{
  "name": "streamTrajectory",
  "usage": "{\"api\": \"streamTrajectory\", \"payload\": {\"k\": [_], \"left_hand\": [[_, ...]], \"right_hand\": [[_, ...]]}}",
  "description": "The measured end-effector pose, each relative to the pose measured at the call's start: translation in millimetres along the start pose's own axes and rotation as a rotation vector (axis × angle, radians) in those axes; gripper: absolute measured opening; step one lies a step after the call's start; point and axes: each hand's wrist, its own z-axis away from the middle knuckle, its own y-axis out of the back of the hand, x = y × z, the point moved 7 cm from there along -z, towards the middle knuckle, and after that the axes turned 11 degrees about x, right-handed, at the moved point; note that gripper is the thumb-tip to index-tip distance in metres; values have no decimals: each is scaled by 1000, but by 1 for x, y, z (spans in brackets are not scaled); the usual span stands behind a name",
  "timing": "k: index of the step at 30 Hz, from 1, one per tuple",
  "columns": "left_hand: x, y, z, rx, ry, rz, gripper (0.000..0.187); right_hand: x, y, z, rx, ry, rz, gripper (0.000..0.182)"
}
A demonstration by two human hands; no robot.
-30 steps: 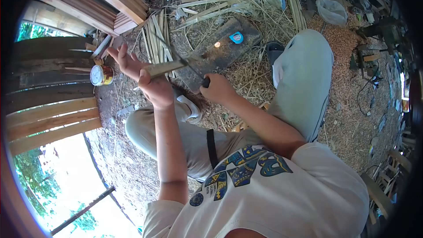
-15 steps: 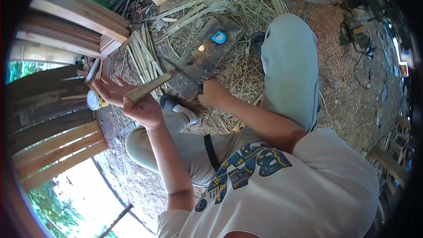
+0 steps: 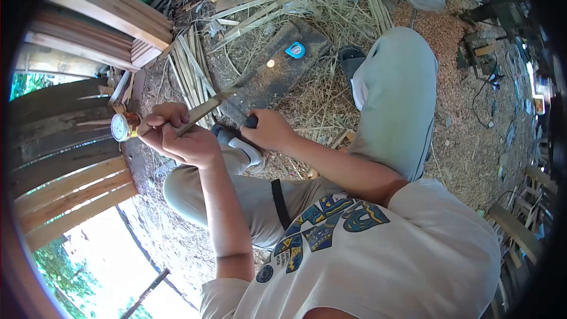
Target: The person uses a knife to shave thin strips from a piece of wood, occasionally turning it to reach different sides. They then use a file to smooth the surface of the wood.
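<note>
1. The person sits on the ground with knees bent. The left hand [image 3: 177, 136] is left of centre, fingers curled tight around a flat strip of bamboo [image 3: 201, 111].
2. The strip slants up and to the right out of that fist, its free end reaching toward the middle of the frame.
3. The right hand [image 3: 269, 130] is just right of the left one and a bit apart from it, closed on the dark handle of a knife [image 3: 251, 121]. The blade is hard to make out; it seems to run up and left toward the end of the strip.
4. Right above the hands lies a dark wooden block [image 3: 277, 74], with a small blue tape measure [image 3: 296, 50] on its upper end.
5. Near the left fist, further left, there's a round tin [image 3: 123, 127] with a pale lid, beside the weathered planks [image 3: 65, 159] along the left edge.
6. A bundle of split bamboo strips [image 3: 189, 71] lies upper left of the block, and dry shavings [image 3: 322, 103] cover the ground around it.
7. Upper centre, by the raised knee, a dark sandal [image 3: 353, 56] sits in the shavings. Sawdust [image 3: 466, 118] spreads down the right side of the frame.
</note>
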Motion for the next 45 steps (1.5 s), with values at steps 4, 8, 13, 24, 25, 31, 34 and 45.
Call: {"api": "streamTrajectory", "payload": {"k": [4, 8, 13, 24, 25, 31, 34, 45], "left_hand": [[-6, 20, -18, 150, 118, 155, 9], [-13, 40, -39, 276, 224, 149, 7], [-13, 49, -44, 279, 232, 157, 10], [-23, 50, -43, 342, 179, 61, 17], [-24, 50, -43, 344, 169, 72, 17], [-26, 42, -40, 285, 189, 122, 19], [-27, 39, -40, 241, 186, 120, 20], [-17, 21, -27, 84, 104, 106, 23]], "right_hand": [[90, -21, -29, 100, -60, -15, 55], [157, -20, -51, 200, -204, 31, 50], [94, -24, -125, 295, 14, 29, 45], [138, -39, -196, 318, 235, -130, 29], [160, -40, -190, 361, 233, -58, 29], [154, -16, -206, 327, 108, 14, 33], [133, -6, -197, 348, 111, 61, 35], [139, -26, -163, 510, 610, 70, 38]]}}
